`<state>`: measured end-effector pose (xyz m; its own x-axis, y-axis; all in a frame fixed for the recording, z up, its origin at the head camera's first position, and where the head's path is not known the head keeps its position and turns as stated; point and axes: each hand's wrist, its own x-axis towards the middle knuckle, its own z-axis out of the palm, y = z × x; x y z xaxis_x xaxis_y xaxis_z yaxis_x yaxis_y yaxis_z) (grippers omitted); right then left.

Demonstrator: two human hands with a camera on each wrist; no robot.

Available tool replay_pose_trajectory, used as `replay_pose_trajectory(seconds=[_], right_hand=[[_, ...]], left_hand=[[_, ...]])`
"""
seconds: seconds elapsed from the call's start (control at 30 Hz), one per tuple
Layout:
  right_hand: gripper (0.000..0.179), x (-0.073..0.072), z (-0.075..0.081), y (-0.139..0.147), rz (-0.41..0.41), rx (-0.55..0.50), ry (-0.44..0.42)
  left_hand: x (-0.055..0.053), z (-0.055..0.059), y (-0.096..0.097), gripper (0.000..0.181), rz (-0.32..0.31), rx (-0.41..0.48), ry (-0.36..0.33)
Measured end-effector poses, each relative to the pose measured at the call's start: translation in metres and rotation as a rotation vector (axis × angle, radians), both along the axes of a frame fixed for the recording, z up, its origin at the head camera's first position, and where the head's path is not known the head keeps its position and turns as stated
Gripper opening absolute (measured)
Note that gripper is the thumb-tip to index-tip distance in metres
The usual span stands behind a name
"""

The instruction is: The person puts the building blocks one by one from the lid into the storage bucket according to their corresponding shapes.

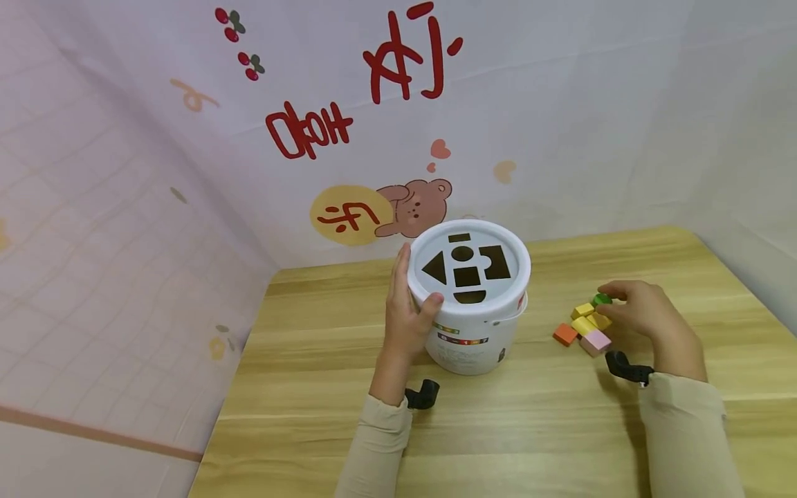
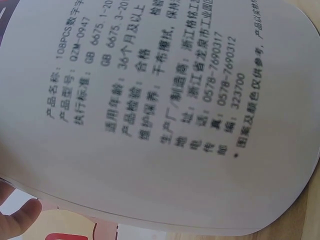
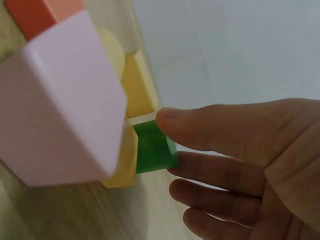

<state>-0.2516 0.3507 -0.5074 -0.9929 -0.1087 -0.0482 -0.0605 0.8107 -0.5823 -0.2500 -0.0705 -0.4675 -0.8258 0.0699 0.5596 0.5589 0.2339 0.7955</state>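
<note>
A white bucket (image 1: 470, 346) stands on the table, its lid (image 1: 445, 238) cut with several shaped holes. My left hand (image 1: 407, 315) holds the bucket's left side, thumb at the lid's rim and fingers along the wall. Printed text covers the bucket's wall (image 2: 150, 175) in the left wrist view. To the right, my right hand (image 1: 644, 311) has thumb and index finger at opposite sides of a green block (image 3: 155, 147), pinching it. Beside it lie several yellow blocks (image 1: 583, 325), an orange block (image 1: 565, 334) and a pink block (image 3: 65, 100), which looms large in the right wrist view.
The wooden table (image 1: 311, 360) meets a printed cloth backdrop (image 1: 560, 104) behind the bucket. Another pale cloth (image 1: 112, 242) hangs along the left side. A white handle (image 1: 513, 315) hangs at the bucket's right. Black wrist mounts (image 1: 423, 394) sit on both forearms.
</note>
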Motion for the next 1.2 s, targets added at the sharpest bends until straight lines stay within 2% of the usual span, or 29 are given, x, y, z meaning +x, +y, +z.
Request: replay_pose_trajectory(seconds=[0.23,0.43,0.6,0.8,1.2], right_hand=[[0.045,-0.009,-0.007,-0.003,0.003,-0.003,0.013],[0.043,-0.016,-0.013,-0.008,0.0,-0.014,0.061],[0.044,-0.014,-0.01,-0.011,-0.031,-0.024,0.09],[0.046,-0.004,0.009,-0.017,-0.039,-0.031,0.167],[0.039,0.013,0.071,-0.05,-0.023,-0.045,0.358]], left_hand=[[-0.001,0.001,-0.004,0.106,0.013,0.002,-0.006],[-0.002,0.004,-0.005,0.108,0.011,0.002,-0.008],[-0.003,0.004,-0.006,0.108,0.004,0.0,0.0],[-0.004,0.004,-0.006,0.105,0.003,-0.006,0.001],[0.001,0.003,-0.001,0.106,0.001,0.004,-0.008]])
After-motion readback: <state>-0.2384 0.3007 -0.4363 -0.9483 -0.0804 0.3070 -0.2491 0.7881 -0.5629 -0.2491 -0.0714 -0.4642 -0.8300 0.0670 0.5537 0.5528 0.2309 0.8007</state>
